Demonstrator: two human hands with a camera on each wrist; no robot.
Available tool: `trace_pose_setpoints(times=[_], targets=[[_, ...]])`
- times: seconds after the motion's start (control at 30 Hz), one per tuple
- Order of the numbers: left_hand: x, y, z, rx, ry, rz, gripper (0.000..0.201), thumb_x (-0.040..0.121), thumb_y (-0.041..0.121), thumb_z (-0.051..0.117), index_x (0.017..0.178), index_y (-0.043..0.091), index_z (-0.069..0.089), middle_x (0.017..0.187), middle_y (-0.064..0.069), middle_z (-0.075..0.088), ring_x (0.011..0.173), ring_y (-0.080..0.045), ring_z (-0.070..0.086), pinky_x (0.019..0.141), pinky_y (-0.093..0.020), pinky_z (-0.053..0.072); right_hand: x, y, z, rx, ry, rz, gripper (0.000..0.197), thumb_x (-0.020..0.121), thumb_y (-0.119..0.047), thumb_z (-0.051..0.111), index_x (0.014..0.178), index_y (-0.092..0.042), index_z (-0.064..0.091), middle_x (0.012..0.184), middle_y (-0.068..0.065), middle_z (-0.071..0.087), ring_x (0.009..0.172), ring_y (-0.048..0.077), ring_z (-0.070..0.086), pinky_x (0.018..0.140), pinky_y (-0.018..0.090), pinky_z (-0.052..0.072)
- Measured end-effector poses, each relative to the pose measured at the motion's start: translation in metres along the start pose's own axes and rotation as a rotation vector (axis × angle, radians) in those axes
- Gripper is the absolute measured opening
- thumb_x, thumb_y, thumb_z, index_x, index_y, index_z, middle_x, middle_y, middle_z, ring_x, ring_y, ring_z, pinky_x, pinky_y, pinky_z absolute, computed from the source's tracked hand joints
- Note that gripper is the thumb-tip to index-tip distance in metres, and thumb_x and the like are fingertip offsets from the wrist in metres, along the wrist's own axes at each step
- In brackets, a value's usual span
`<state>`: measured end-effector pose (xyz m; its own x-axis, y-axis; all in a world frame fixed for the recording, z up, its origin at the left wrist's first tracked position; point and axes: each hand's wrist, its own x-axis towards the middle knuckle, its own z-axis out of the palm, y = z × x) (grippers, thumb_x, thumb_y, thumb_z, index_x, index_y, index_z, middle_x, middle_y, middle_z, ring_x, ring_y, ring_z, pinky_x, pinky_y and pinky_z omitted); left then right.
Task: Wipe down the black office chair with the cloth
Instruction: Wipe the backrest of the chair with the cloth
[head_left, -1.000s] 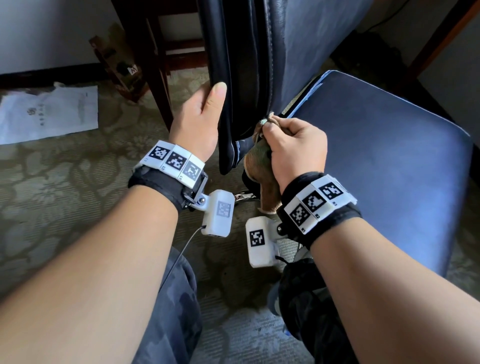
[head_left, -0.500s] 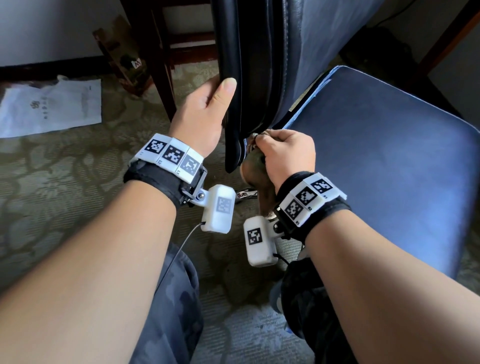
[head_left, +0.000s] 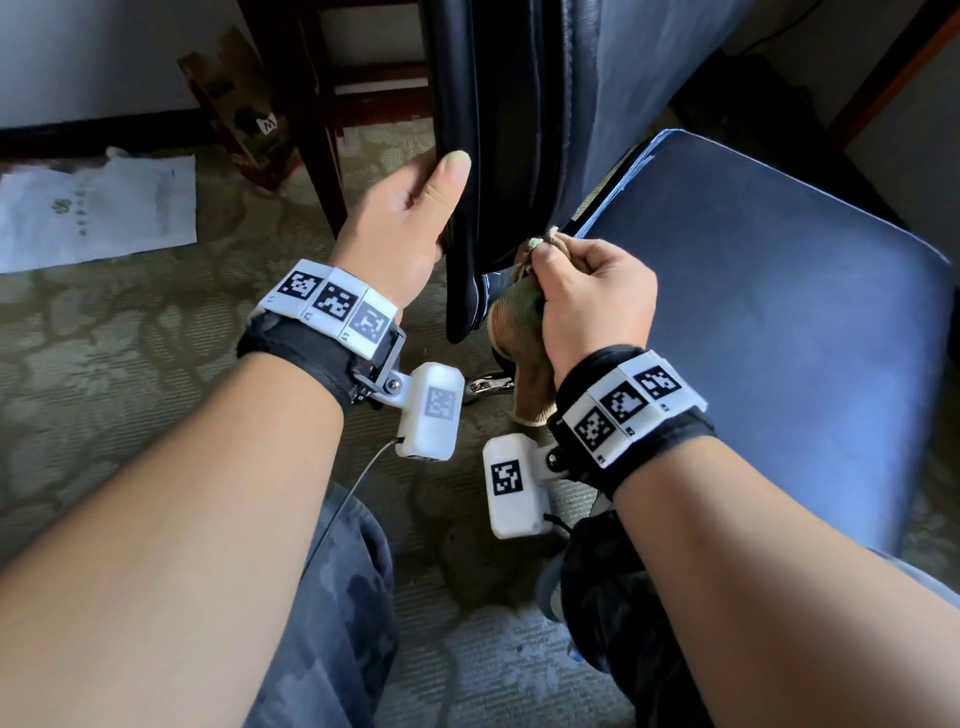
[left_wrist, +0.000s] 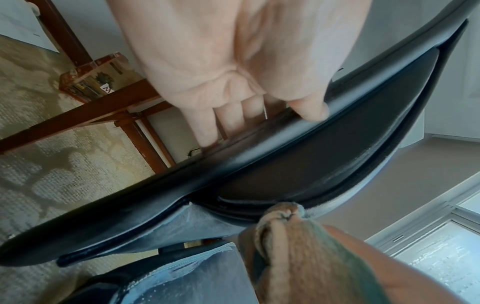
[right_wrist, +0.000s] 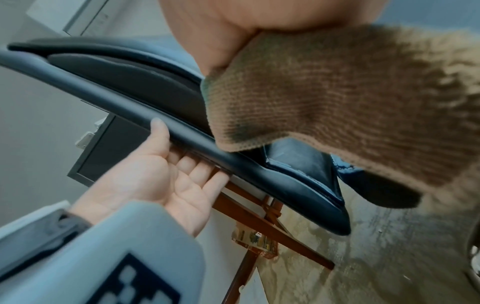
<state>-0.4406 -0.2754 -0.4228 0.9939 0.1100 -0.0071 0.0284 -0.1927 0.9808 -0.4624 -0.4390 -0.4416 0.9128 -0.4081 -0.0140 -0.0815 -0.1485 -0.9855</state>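
Observation:
The black office chair fills the upper right of the head view, with its backrest (head_left: 509, 104) upright and its seat (head_left: 769, 332) to the right. My left hand (head_left: 415, 218) grips the backrest's left edge (left_wrist: 233, 162), thumb on the near face, fingers behind it. My right hand (head_left: 587, 301) holds a bunched brown knitted cloth (head_left: 519, 317) at the bottom of the backrest, where it meets the seat. In the right wrist view the cloth (right_wrist: 337, 98) hangs from my fist against the backrest's lower edge (right_wrist: 298, 185).
Dark wooden furniture legs (head_left: 322, 156) stand just behind the chair on patterned carpet (head_left: 104, 364). A white paper (head_left: 98, 213) lies on the floor at left, a brown box (head_left: 239, 104) leans by the wall. My knees are below.
My left hand has slid a little down the backrest's edge. My right hand dipped with the cloth at the backrest's lower end and came back up to the seat joint.

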Motion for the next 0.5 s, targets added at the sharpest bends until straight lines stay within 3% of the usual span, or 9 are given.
trace_pose_setpoints(times=[0.07,0.13,0.2,0.27,0.3,0.33,0.4,0.43,0.5], targets=[[0.000,0.000,0.001,-0.039,-0.011,0.010,0.037,0.090,0.077,0.058,0.093,0.042,0.071,0.056,0.009,0.025,0.056,-0.020,0.020,0.061,-0.046,0.035,0.000,0.005,0.003,-0.005,-0.011,0.021,0.006,0.088,-0.024,0.077,0.091,-0.020,0.081,0.079,-0.016,0.075,0.072,-0.006,0.067,0.071,0.019,0.056],[0.000,0.001,0.000,-0.068,-0.021,0.006,0.039,0.093,0.071,0.060,0.095,0.034,0.071,0.058,0.011,0.025,0.055,-0.017,0.020,0.058,-0.041,0.027,0.000,0.009,0.007,-0.012,-0.022,0.046,0.008,0.089,-0.024,0.077,0.093,-0.020,0.082,0.081,-0.017,0.075,0.075,-0.004,0.068,0.074,0.018,0.056],[0.000,0.001,0.000,-0.076,-0.023,-0.008,0.045,0.095,0.065,0.060,0.106,0.022,0.069,0.057,0.013,0.028,0.053,-0.011,0.025,0.057,-0.031,0.030,0.001,0.014,0.011,0.005,-0.026,0.081,0.006,0.089,-0.023,0.077,0.091,-0.020,0.082,0.078,-0.017,0.074,0.073,-0.005,0.067,0.071,0.016,0.055],[0.002,0.002,-0.002,-0.075,-0.026,-0.012,0.053,0.102,0.056,0.058,0.125,0.008,0.061,0.054,0.015,0.035,0.049,-0.004,0.033,0.059,-0.027,0.037,0.001,0.017,0.015,0.020,-0.029,0.100,0.004,0.088,-0.022,0.078,0.085,-0.022,0.080,0.073,-0.019,0.073,0.068,-0.007,0.066,0.066,0.014,0.053],[0.001,0.003,-0.002,-0.071,-0.034,-0.007,0.048,0.105,0.051,0.056,0.124,0.007,0.061,0.052,0.016,0.038,0.048,-0.003,0.036,0.060,-0.026,0.037,0.001,0.019,0.017,0.014,-0.028,0.109,0.005,0.088,-0.023,0.078,0.084,-0.024,0.080,0.072,-0.020,0.073,0.067,-0.008,0.065,0.065,0.013,0.051],[0.000,0.003,-0.002,-0.066,-0.046,0.004,0.038,0.106,0.050,0.055,0.113,0.013,0.063,0.052,0.016,0.036,0.048,-0.003,0.034,0.060,-0.031,0.033,0.000,0.021,0.019,0.006,-0.029,0.123,0.006,0.088,-0.023,0.078,0.083,-0.024,0.080,0.071,-0.021,0.073,0.066,-0.008,0.064,0.064,0.012,0.051],[-0.003,0.003,-0.003,-0.059,-0.065,0.011,0.034,0.103,0.053,0.056,0.089,0.022,0.052,0.057,0.013,0.025,0.052,-0.009,0.024,0.060,-0.044,0.022,-0.001,0.024,0.025,0.010,-0.035,0.153,0.006,0.088,-0.024,0.077,0.086,-0.020,0.082,0.072,-0.018,0.073,0.067,-0.005,0.065,0.067,0.016,0.054],[-0.003,0.003,-0.003,-0.047,-0.061,0.005,0.035,0.104,0.053,0.057,0.088,0.022,0.049,0.059,0.012,0.023,0.053,-0.009,0.023,0.061,-0.042,0.023,-0.002,0.026,0.027,0.015,-0.035,0.163,0.008,0.088,-0.023,0.077,0.089,-0.018,0.082,0.073,-0.016,0.074,0.068,-0.003,0.066,0.070,0.019,0.057],[-0.003,0.003,-0.005,-0.027,-0.046,-0.009,0.035,0.105,0.050,0.057,0.088,0.021,0.048,0.057,0.014,0.027,0.054,-0.007,0.029,0.069,-0.037,0.039,-0.002,0.028,0.032,0.014,-0.040,0.179,0.009,0.089,-0.023,0.076,0.089,-0.017,0.082,0.072,-0.016,0.073,0.068,-0.001,0.066,0.072,0.023,0.059]])
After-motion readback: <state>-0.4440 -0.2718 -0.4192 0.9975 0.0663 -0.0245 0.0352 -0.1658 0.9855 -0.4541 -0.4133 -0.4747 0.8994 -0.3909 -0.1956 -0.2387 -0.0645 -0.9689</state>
